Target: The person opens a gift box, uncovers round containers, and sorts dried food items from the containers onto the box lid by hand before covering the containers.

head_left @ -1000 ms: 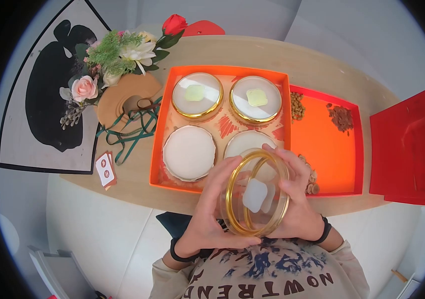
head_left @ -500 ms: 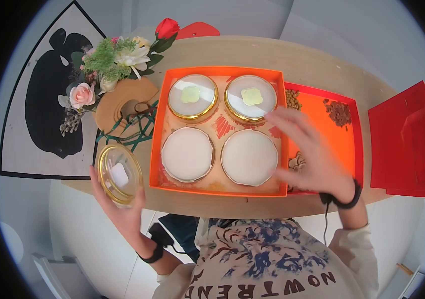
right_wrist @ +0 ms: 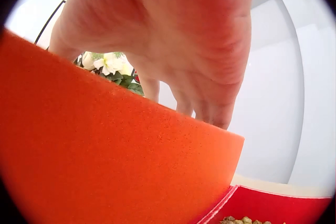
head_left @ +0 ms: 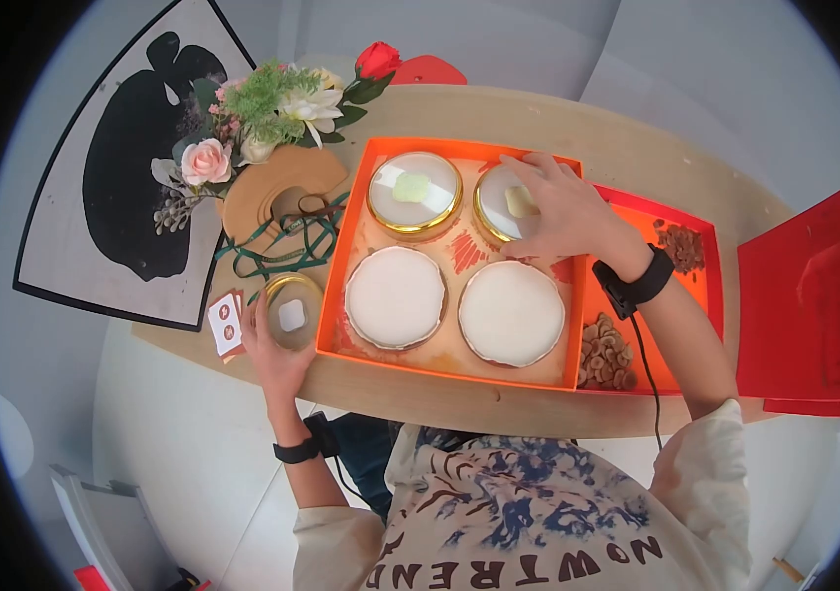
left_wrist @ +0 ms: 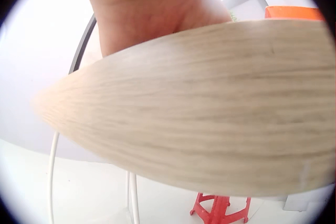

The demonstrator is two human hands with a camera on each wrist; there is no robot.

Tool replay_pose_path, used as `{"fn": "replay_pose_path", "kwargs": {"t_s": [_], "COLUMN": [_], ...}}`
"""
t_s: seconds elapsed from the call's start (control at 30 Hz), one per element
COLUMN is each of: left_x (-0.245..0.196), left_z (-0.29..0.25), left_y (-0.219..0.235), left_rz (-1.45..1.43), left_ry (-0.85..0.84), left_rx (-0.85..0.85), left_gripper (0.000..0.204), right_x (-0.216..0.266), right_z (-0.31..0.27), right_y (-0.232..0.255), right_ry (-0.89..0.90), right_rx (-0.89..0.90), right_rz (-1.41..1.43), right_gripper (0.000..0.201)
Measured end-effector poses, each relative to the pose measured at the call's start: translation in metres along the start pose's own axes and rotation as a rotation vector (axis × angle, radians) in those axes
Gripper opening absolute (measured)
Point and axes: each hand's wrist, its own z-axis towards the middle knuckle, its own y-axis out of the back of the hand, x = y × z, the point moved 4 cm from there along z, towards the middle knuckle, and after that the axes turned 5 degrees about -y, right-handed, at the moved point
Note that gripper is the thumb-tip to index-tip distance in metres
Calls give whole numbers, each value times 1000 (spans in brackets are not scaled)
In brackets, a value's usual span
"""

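In the head view, my left hand [head_left: 277,360] holds a clear round container [head_left: 306,330] with a gold rim, low over the table beside the orange box [head_left: 449,372]. Thumb and fingers lie on either side of it. My right hand [head_left: 577,217] reaches over the box's right wall, its spread fingers and thumb curved round the gold-rimmed round container [head_left: 492,202] at the back right. A matching container [head_left: 415,189] sits at the back left. Two white round pieces [head_left: 395,297] occupy the front half. The right wrist view shows that hand's fingertips hidden behind the orange wall [right_wrist: 121,150].
A red-edged tray [head_left: 651,369] on the right holds dried brown slices [head_left: 605,353] and reddish bits [head_left: 681,246]. Beyond it stands a red bag [head_left: 804,305]. To the left are flowers [head_left: 282,108], green ribbon [head_left: 287,258], cards [head_left: 226,325] and a framed picture [head_left: 134,187].
Both hands held the clear container over the box; then the left hand carried it left and lowered it to the table. The right hand moved to the back-right container.
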Motion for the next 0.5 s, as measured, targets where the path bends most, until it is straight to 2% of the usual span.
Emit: {"fn": "replay_pose_path", "kwargs": {"t_s": [0.3, 0.4, 0.5], "left_x": [-1, -27, -62], "left_z": [7, 13, 32], "left_y": [6, 27, 50], "left_rz": [15, 141, 7], "left_ry": [-45, -111, -114], "left_rx": [94, 62, -15], "left_gripper": [104, 97, 86], "right_x": [-3, -4, -3], "right_z": [4, 5, 6], "right_y": [-1, 1, 2], "right_ry": [52, 16, -12], "right_rx": [-40, 15, 15], "right_rz": [86, 77, 65], "right_gripper": [116, 119, 120]}}
